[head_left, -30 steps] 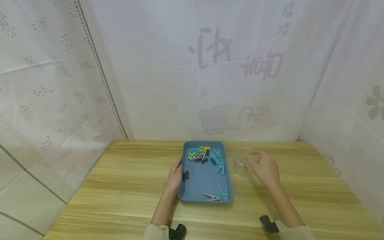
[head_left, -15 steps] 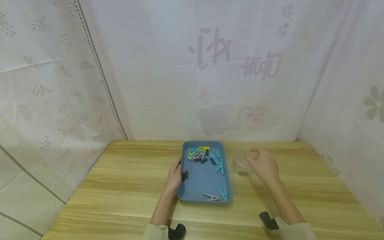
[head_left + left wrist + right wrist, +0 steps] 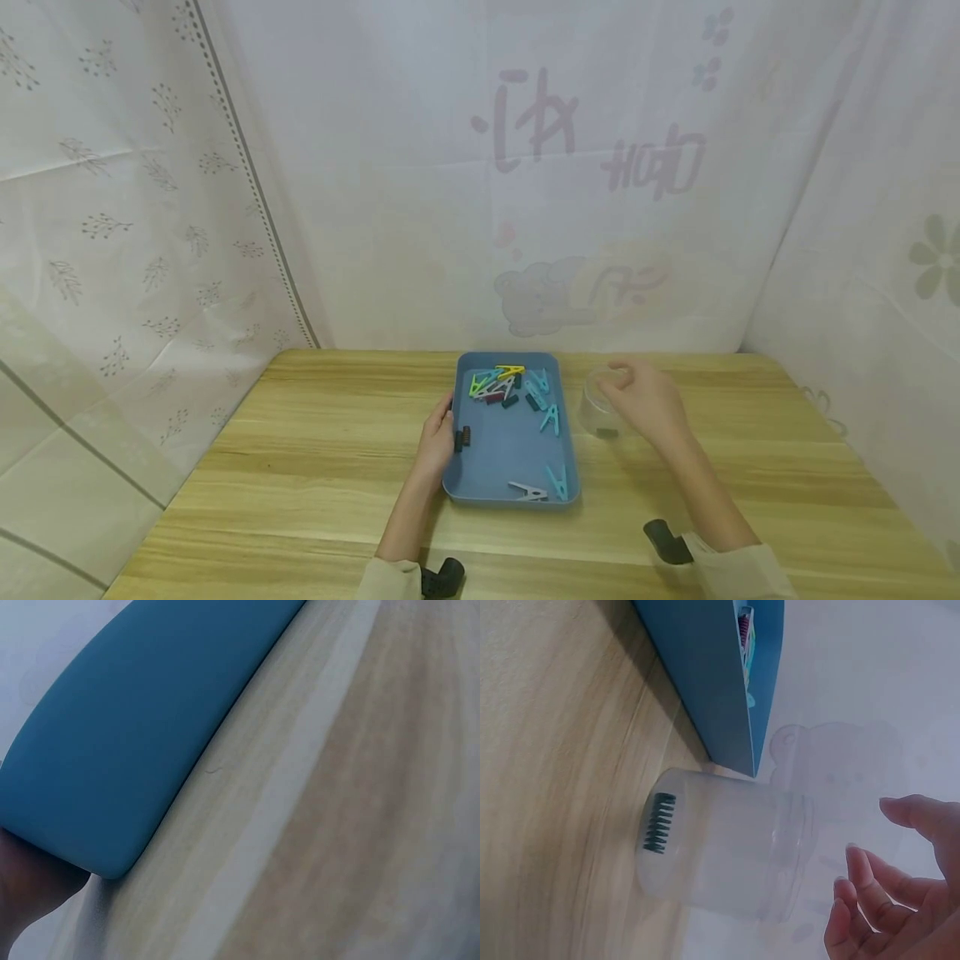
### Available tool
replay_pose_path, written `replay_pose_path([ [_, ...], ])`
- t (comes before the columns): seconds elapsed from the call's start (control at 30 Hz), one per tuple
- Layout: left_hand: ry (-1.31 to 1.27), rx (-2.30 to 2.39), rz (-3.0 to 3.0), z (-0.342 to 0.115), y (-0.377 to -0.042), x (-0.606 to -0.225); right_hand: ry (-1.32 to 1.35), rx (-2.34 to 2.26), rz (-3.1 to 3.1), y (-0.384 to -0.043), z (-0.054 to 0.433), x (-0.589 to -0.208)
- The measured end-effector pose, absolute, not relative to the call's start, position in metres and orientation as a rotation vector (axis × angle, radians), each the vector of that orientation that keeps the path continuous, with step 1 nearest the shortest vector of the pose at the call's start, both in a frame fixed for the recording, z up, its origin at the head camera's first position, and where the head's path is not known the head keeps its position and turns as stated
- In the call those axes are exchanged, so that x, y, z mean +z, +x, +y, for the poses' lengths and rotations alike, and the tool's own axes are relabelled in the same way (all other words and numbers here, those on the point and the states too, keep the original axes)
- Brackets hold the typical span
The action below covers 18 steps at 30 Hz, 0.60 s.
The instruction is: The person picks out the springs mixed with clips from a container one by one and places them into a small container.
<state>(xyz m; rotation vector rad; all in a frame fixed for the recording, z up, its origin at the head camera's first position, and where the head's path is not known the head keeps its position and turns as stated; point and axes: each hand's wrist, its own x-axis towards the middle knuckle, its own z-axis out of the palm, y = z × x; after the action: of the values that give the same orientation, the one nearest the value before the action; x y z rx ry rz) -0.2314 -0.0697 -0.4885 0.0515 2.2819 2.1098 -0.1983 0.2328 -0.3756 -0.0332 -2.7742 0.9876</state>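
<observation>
My left hand point(image 3: 435, 437) grips the left side of a blue tray point(image 3: 513, 454). In the tray lie several clothespins, including a yellow one point(image 3: 512, 371) and a light blue one point(image 3: 551, 419). Several small dark springs lie among them, and a brown spring point(image 3: 467, 436) is by the left wall. To the tray's right stands a clear plastic jar point(image 3: 735, 840) with a dark spring point(image 3: 659, 823) at its bottom. My right hand point(image 3: 648, 404) is at the jar's mouth. In the right wrist view its thumb and fingers are apart, with nothing visible between them.
The wooden table point(image 3: 322, 467) extends on both sides of the tray and in front of it. A printed curtain point(image 3: 420, 208) hangs right behind the table's back edge, and more cloth hangs at both sides.
A dark spring now shows at the bottom of the jar, where none was visible a second ago. My right hand has shifted slightly left over the jar's mouth. The left hand stays put.
</observation>
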Motion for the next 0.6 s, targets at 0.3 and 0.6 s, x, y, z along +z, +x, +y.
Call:
replay_pose_path([
  [0.3,0.049,2.100,2.292,-0.070,-0.231,-0.487,0.068,1.054,-2.734,-0.204,0.226,-0.373],
  [0.6,0.037,2.110,2.278,-0.070,-0.230,-0.486,0.190,1.142,-2.732,-0.209,0.218,-0.373],
])
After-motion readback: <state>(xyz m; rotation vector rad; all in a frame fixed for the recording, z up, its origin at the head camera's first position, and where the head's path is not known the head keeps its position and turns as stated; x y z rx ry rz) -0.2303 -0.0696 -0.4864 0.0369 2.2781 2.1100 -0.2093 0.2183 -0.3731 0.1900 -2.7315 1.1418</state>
